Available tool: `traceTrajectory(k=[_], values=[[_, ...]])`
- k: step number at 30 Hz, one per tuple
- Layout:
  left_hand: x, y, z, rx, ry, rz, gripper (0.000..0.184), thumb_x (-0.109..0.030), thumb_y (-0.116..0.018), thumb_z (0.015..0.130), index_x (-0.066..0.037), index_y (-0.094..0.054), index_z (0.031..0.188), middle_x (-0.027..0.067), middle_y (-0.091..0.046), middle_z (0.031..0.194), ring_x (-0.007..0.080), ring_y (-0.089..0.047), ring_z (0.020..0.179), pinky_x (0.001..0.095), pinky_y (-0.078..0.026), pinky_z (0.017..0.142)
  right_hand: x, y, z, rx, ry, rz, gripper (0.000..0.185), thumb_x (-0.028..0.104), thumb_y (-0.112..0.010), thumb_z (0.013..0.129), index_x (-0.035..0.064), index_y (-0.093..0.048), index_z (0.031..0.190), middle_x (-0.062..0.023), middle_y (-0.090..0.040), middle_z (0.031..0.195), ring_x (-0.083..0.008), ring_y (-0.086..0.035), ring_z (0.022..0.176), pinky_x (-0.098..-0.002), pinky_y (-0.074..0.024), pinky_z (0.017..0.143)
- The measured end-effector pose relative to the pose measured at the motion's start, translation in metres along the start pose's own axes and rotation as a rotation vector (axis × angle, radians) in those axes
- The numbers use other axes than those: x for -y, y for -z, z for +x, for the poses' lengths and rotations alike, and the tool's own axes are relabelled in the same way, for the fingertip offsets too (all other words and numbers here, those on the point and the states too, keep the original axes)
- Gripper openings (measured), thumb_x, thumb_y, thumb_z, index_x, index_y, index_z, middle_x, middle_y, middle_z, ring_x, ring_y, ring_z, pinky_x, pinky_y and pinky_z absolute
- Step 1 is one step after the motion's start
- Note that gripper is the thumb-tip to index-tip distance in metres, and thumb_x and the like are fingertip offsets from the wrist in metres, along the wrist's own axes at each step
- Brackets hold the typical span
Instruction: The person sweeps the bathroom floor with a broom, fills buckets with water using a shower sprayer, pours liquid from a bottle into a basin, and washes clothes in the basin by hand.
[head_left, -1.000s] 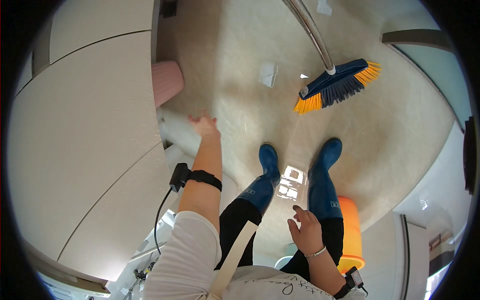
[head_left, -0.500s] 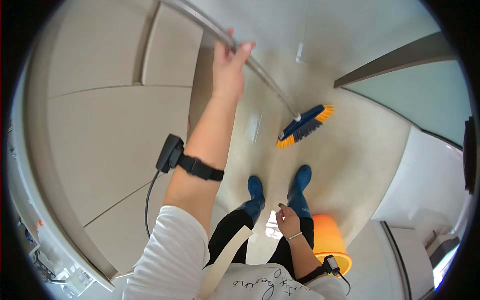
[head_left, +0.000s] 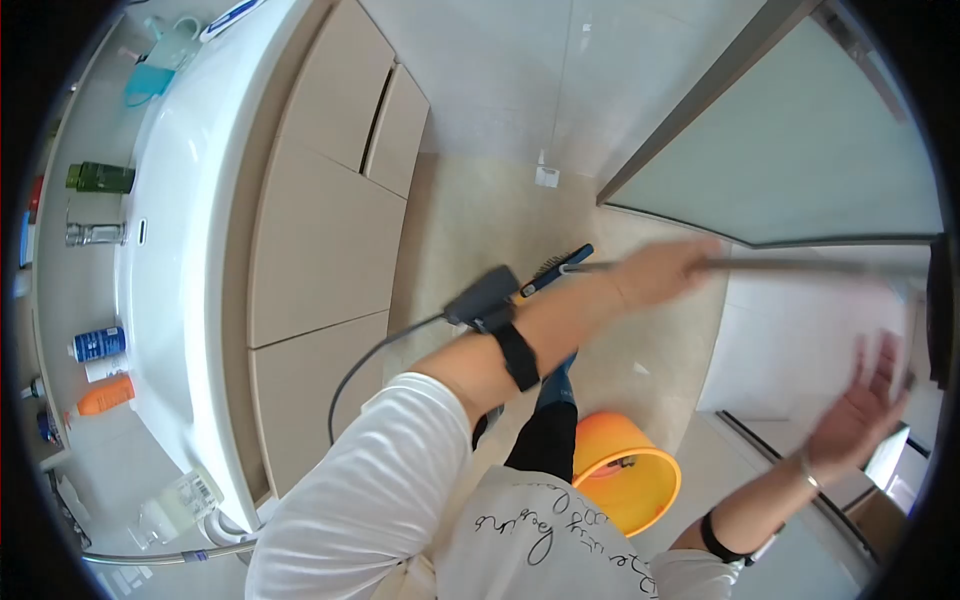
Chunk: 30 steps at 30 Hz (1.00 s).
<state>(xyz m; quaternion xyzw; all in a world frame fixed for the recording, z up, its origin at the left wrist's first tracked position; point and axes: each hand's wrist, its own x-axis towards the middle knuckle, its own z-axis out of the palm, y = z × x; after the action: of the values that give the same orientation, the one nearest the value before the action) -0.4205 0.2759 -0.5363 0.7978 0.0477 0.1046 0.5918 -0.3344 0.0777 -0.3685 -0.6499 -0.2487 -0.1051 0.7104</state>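
Note:
My left hand [head_left: 668, 270] reaches across in front of me, closed round the metal handle [head_left: 790, 266] of a broom. The handle runs to the right at about hand height, slightly blurred. On the floor beyond my forearm is the blue broom head [head_left: 557, 268], partly hidden by the arm; dark bristles show along one side. My right hand [head_left: 855, 420] is raised at the right, fingers spread and palm bare, below the far part of the handle and apart from it. An orange bucket [head_left: 628, 485] stands beside my leg, with something small inside.
A beige cabinet [head_left: 320, 230] with a white basin [head_left: 180, 290] fills the left side, with bottles along the basin's back edge. A framed frosted glass panel [head_left: 790, 150] stands at upper right. A white drain cover [head_left: 546, 177] lies near the back wall.
My left hand has swung the broom handle from upper left to the right, and the broom head has shifted left. My right hand has risen from beside my leg to the right. The view has turned.

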Motion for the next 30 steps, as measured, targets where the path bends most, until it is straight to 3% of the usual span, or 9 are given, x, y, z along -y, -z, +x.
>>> traceTrajectory(k=[1, 2, 4, 5, 7, 11, 17, 21, 30], values=[[-0.014, -0.023, -0.007, 0.034, -0.107, 0.085, 0.042, -0.017, -0.053, 0.076, -0.01, -0.04, 0.116, 0.0153, -0.052, 0.104, 0.0312, -0.051, 0.092, 0.0377, -0.04, 0.082, 0.041, -0.004, 0.009, -0.185, 0.022, 0.269, 0.073, 0.048, -0.048, 0.074, -0.0047, -0.031, 0.121, -0.0314, -0.027, 0.123, -0.0433, -0.022, 0.118, -0.0563, -0.0115, 0.098], [-0.037, -0.036, -0.022, 0.094, -0.109, 0.161, 0.044, -0.012, -0.054, 0.073, -0.012, -0.04, 0.115, 0.0141, -0.053, 0.096, 0.0313, -0.052, 0.088, 0.0389, -0.04, 0.078, 0.075, 0.002, 0.009, -0.046, 0.115, 0.258, 0.087, 0.053, -0.054, 0.067, -0.0069, -0.026, 0.123, -0.0326, -0.021, 0.126, -0.0457, -0.014, 0.12, -0.0554, -0.0032, 0.1], [-0.062, -0.044, -0.043, 0.209, -0.103, 0.185, 0.046, -0.011, -0.055, 0.072, -0.013, -0.039, 0.115, 0.0134, -0.053, 0.091, 0.0306, -0.051, 0.086, 0.039, -0.04, 0.076, 0.12, 0.043, 0.01, -0.22, 0.277, 0.384, 0.094, 0.045, -0.066, 0.058, -0.0076, -0.024, 0.124, -0.0312, -0.015, 0.13, -0.0423, -0.008, 0.123, -0.0524, 0.0037, 0.1], [-0.069, -0.046, -0.052, 0.325, -0.081, 0.22, 0.048, -0.01, -0.055, 0.07, -0.013, -0.039, 0.115, 0.0127, -0.052, 0.087, 0.0299, -0.051, 0.085, 0.0392, -0.04, 0.075, 0.142, 0.108, 0.018, 0.183, 0.045, 0.42, 0.084, 0.036, -0.071, 0.055, -0.0078, -0.035, 0.117, -0.0278, -0.044, 0.11, -0.036, -0.038, 0.11, -0.0445, -0.0249, 0.097], [-0.072, -0.044, -0.077, 0.288, -0.07, 0.24, 0.047, -0.009, -0.056, 0.069, -0.013, -0.04, 0.114, 0.0124, -0.051, 0.085, 0.0295, -0.05, 0.085, 0.0389, -0.039, 0.074, 0.147, 0.11, 0.012, 0.438, 0.02, 0.878, 0.069, 0.023, -0.073, 0.051, -0.009, -0.042, 0.105, -0.0072, -0.046, 0.062, -0.0221, -0.048, 0.068, -0.0295, -0.0363, 0.07], [-0.051, -0.035, -0.117, 0.01, -0.013, 0.353, 0.032, -0.013, -0.057, 0.068, -0.011, -0.048, 0.099, 0.0116, -0.052, 0.08, 0.0294, -0.05, 0.08, 0.0398, -0.038, 0.073, 0.15, 0.063, -0.016, 0.359, 0.044, 0.731, 0.043, 0.017, -0.069, 0.065, -0.0011, -0.048, 0.098, 0.0038, -0.04, 0.052, -0.0072, -0.038, 0.046, -0.0193, -0.0334, 0.046], [-0.056, 0.008, -0.142, -0.17, 0.078, 0.363, 0.042, -0.007, -0.059, 0.064, -0.012, -0.049, 0.104, 0.0098, -0.051, 0.081, 0.0308, -0.048, 0.081, 0.0386, -0.038, 0.075, 0.152, 0.025, 0.013, 0.588, -0.022, 0.952, 0.046, 0.023, -0.074, 0.061, 0.0026, -0.054, 0.096, 0.0043, -0.047, 0.056, -0.0059, -0.042, 0.048, -0.0185, -0.0334, 0.045], [-0.047, 0.024, -0.138, -0.166, 0.094, 0.428, 0.042, -0.005, -0.061, 0.062, -0.011, -0.05, 0.102, 0.009, -0.051, 0.079, 0.0298, -0.049, 0.079, 0.0387, -0.038, 0.072, 0.143, 0.023, 0.03, 0.529, -0.084, 1.026, 0.047, 0.024, -0.078, 0.054, 0.006, -0.056, 0.091, 0.0045, -0.049, 0.057, -0.0057, -0.043, 0.049, -0.0193, -0.0343, 0.046], [0.11, 0.021, -0.093, -0.23, 0.271, 0.52, 0.035, -0.002, -0.064, 0.054, -0.011, -0.057, 0.087, 0.0067, -0.053, 0.077, 0.0283, -0.05, 0.08, 0.0372, -0.038, 0.072, -0.047, 0.082, -0.019, 0.458, -0.399, 0.561, 0.028, 0.025, -0.066, 0.07, 0.0091, -0.054, 0.089, 0.0049, -0.051, 0.058, -0.008, -0.049, 0.062, -0.0286, -0.0396, 0.068]])
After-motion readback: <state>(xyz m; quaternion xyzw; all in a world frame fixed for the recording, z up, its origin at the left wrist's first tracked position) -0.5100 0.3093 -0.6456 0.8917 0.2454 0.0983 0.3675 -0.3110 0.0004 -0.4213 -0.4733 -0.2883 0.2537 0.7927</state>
